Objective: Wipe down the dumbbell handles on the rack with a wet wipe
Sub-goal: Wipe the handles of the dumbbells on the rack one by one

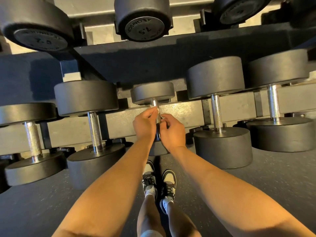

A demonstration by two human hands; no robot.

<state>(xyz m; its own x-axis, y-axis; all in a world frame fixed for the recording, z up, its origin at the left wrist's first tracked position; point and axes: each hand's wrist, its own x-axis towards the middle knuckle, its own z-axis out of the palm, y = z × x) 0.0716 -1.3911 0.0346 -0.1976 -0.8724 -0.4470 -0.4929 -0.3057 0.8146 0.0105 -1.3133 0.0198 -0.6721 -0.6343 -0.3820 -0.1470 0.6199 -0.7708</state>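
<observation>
Fingers of left hand (143, 124) and right hand (172, 132) curl round a wipe (155, 109) on the middle handle (154, 103), mid-task, with neighbouring handles (94, 129) left and right likely unwiped.

Five dumbbells (152, 93) on the lower tier (186, 112), three upper dumbbells (143, 19), two hands (143, 124) (172, 132), one wipe (156, 109).

B&w sneakers (149, 179), white socks (150, 192)
</observation>
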